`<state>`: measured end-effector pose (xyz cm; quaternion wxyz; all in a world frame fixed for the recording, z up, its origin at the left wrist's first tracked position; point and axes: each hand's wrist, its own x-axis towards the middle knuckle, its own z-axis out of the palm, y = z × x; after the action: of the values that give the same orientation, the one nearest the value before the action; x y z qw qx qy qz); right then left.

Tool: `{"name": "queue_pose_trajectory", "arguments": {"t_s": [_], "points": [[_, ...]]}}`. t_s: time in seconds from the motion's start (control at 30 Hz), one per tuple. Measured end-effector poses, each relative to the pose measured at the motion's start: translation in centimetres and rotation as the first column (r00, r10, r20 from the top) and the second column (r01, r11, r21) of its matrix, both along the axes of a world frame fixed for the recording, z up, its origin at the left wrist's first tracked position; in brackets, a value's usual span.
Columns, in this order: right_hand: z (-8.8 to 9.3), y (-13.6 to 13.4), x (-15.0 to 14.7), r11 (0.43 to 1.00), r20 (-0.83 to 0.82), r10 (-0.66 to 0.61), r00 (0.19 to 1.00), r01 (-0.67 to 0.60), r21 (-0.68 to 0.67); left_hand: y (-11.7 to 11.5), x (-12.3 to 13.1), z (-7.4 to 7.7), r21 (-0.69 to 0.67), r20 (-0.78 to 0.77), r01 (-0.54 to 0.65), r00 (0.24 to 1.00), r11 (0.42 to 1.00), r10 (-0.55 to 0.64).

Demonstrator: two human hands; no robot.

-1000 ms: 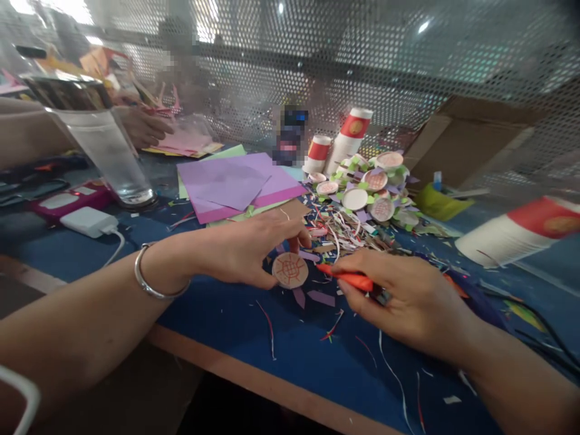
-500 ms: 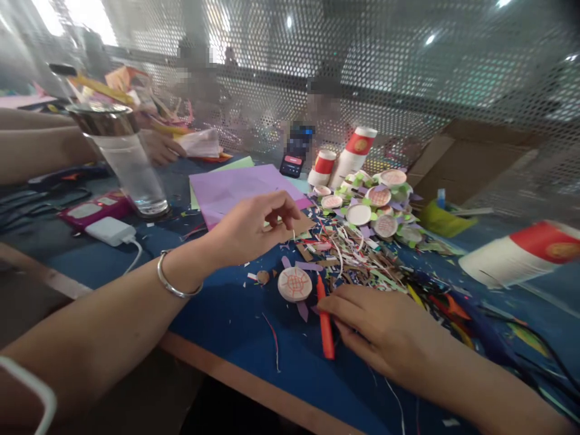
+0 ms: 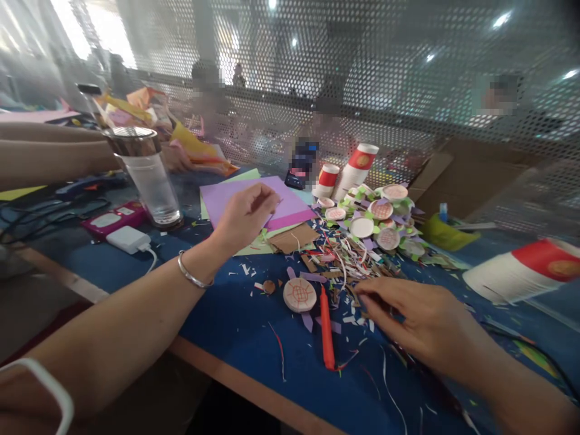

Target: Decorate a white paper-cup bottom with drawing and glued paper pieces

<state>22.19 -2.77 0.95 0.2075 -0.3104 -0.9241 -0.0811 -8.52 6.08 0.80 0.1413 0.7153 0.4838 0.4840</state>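
Note:
My left hand [image 3: 250,212] hovers over the purple paper sheets [image 3: 290,202], thumb and fingers pinched together; whatever may be between the fingertips is too small to make out. A round white disc [image 3: 299,294] with a red grid drawn on it lies on the blue table, with purple paper tabs sticking out around its edge. Just right of it rests a red marker [image 3: 327,335], touched by neither hand. My right hand [image 3: 414,317] is low over the paper scraps [image 3: 348,257], its thumb and forefinger slightly apart with nothing visible between them.
Several similar discs with green and purple tabs [image 3: 380,210] are heaped behind the scraps. Stacked paper cups [image 3: 357,172] and a phone [image 3: 301,163] stand beyond. More cups [image 3: 521,272] lie at right. At left are a water bottle [image 3: 151,187], a charger [image 3: 129,239] and another person's arms [image 3: 58,156].
My right hand has left the red marker and moved right to the scraps. My left hand has drawn back left, its fingers closer together. The view has shifted slightly.

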Motion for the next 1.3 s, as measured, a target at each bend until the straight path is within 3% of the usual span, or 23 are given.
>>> {"name": "queue_pose_trajectory", "arguments": {"t_s": [0.1, 0.17, 0.27, 0.4, 0.77, 1.0, 1.13, 1.3], "points": [[0.4, 0.3, 0.6, 0.999, -0.003, -0.039, 0.999, 0.039, 0.006, 1.2, -1.3, -0.1, -0.040, -0.097, -0.050, 0.994, 0.998, 0.046], [0.5, 0.4, 0.9, 0.998, 0.011, -0.061, 0.998, 0.061, -0.025, 1.7, -2.1, -0.5, -0.106, -0.224, -0.025, 0.975, 0.994, 0.001], [0.5, 0.5, 1.3, 0.995, 0.028, -0.083, 0.996, 0.084, -0.056, 1.9, -2.3, -1.3, -0.210, -0.420, 0.016, 0.901, 0.977, -0.105], [0.3, 0.7, 1.6, 0.994, 0.009, -0.095, 0.995, 0.095, -0.060, 1.3, -1.6, -2.1, -0.266, -0.604, -0.035, 0.785, 0.963, -0.139], [-0.4, 1.4, 1.8, 0.983, -0.010, -0.150, 0.989, 0.148, -0.105, -0.8, -3.5, 1.4, -0.419, -0.760, -0.014, 0.552, 0.908, -0.342], [-0.5, 1.5, 1.6, 0.982, -0.025, -0.147, 0.989, 0.143, -0.126, -1.8, -4.9, 1.3, -0.403, -0.758, -0.009, 0.563, 0.915, -0.329], [-0.6, 1.5, 1.4, 0.984, -0.031, -0.137, 0.990, 0.132, -0.117, -2.5, -6.0, 0.5, -0.326, -0.755, -0.027, 0.609, 0.945, -0.243], [-0.8, 1.4, 1.1, 0.985, -0.014, -0.137, 0.990, 0.135, -0.111, -1.9, -7.1, -0.4, -0.241, -0.780, -0.157, 0.618, 0.958, -0.095]]}}
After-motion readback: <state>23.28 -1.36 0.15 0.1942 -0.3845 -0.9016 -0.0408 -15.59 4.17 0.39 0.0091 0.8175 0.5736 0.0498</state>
